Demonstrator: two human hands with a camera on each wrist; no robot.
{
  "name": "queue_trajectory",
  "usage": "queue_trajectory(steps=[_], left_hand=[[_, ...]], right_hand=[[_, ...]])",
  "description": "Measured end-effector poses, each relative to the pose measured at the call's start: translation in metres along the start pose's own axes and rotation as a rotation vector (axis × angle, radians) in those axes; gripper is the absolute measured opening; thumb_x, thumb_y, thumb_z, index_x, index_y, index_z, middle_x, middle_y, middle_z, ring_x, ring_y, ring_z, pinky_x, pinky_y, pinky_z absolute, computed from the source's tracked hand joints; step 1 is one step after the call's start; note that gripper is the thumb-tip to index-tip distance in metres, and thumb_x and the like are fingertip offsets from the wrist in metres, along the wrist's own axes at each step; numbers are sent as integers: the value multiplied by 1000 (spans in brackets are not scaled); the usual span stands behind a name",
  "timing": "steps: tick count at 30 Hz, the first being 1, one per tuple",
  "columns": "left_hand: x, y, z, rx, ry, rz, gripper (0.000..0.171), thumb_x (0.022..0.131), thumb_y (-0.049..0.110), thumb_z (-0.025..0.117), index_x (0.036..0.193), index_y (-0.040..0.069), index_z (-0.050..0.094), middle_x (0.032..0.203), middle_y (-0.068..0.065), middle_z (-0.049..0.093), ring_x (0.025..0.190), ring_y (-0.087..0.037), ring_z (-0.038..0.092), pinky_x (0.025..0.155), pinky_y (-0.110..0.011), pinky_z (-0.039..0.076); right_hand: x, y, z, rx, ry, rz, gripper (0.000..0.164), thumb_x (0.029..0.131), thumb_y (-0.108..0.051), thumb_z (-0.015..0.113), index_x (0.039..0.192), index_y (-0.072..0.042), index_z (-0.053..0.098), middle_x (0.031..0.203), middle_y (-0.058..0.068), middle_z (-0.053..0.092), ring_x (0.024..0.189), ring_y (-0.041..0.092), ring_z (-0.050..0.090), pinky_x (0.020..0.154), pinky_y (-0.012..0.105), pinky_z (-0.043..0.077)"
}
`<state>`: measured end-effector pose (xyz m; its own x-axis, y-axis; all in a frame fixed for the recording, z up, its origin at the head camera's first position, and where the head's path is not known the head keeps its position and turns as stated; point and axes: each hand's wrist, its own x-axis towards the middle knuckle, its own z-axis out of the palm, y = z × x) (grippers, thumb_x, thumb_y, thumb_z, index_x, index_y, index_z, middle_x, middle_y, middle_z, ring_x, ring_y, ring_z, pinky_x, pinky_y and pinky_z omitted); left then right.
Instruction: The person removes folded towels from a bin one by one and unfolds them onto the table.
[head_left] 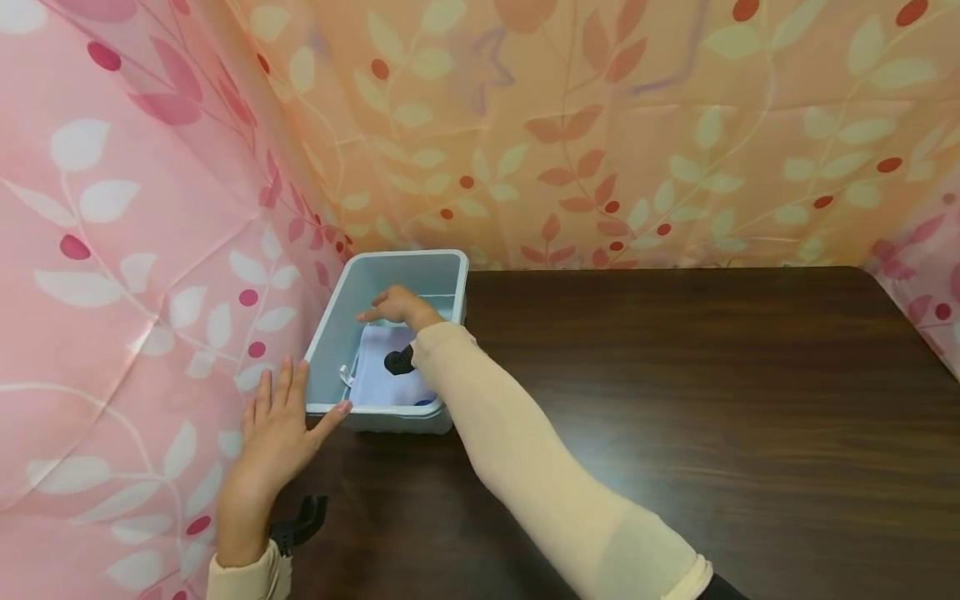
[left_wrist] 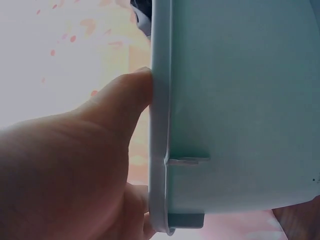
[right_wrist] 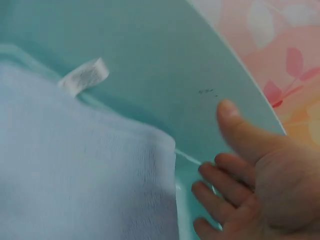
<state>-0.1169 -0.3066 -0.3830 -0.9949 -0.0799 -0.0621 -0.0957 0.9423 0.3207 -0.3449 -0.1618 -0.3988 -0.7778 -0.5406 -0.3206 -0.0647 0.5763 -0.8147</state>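
Note:
A grey-green plastic bin [head_left: 408, 268] stands at the table's far left. Inside lies a folded, pale lavender towel [head_left: 375, 367] with a small white tag [right_wrist: 86, 76] at its edge. My left hand [head_left: 279, 437] touches the bin's near left corner, fingers straight and thumb spread along the front rim. In the left wrist view the thumb rests against the rim [left_wrist: 160, 125]. My right hand [head_left: 401, 307] reaches into the bin beyond the towel, holding nothing. In the right wrist view its fingers [right_wrist: 225, 182] are loosely bent beside the towel's corner, apart from it.
The dark wooden table [head_left: 675, 400] extends to the right of the bin. A pink leaf-patterned curtain [head_left: 150, 250] hangs close along the left, and an orange one [head_left: 585, 133] runs behind. My right forearm sleeve [head_left: 525, 450] crosses the bin's right rim.

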Motion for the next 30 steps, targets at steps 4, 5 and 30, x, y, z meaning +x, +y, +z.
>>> queue_trajectory(steps=[4, 5, 30], left_hand=[[0, 0, 0, -3, 12, 5, 101, 93, 64, 51, 158, 1, 6, 165, -26, -3, 149, -54, -7, 112, -77, 1], [0, 0, 0, -5, 14, 5, 101, 93, 64, 51, 158, 2, 6, 165, -26, -3, 149, -54, -7, 112, -77, 1], [1, 0, 1, -16, 17, -3, 101, 92, 64, 51, 158, 2, 6, 165, -25, -5, 149, -53, -9, 112, -77, -1]], right_hand=[[0, 2, -4, 0, -11, 24, 63, 92, -42, 67, 144, -11, 52, 154, 8, 46, 143, 24, 43, 118, 38, 38], [0, 2, -5, -16, -12, 30, 63, 92, -43, 67, 144, -11, 52, 154, 8, 46, 143, 24, 43, 118, 37, 39], [-1, 3, -2, -100, -57, 20, 45, 86, -35, 77, 127, -20, 69, 139, 1, 60, 131, 21, 53, 114, 36, 42]])
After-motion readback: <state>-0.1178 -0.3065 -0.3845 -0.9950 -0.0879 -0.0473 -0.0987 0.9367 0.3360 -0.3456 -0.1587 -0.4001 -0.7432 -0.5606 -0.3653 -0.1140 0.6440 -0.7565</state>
